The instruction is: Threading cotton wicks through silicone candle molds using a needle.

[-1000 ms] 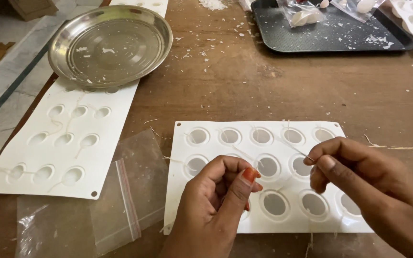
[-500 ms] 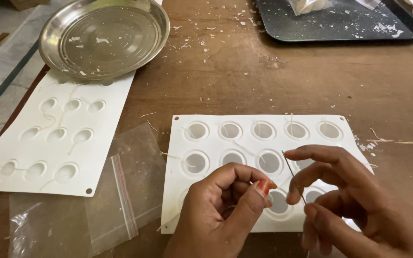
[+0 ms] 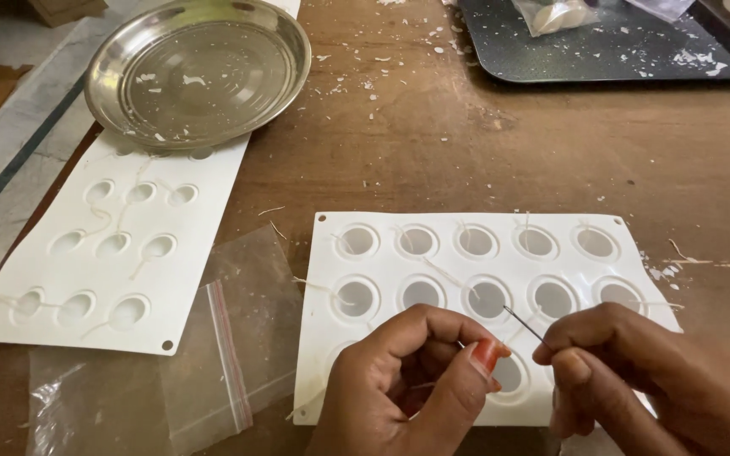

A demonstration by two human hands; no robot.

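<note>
Over the white mould (image 3: 382, 270), the right hand (image 3: 635, 380) pinches a needle (image 3: 523, 324); the left hand (image 3: 416, 380) pinches thread.

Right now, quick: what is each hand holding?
Left hand: closed in a pinch over the white mould; what it holds cannot be told.
Right hand: closed, pinching a thin needle.

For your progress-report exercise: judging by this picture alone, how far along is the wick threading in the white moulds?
Done: the left mould shows threads in most cavities, and the near mould has wicks along its top row. In hand: the right hand holds a needle over the middle row, and the left hand is pinched beside it. Left: the front row, mostly hidden by the hands.
</note>
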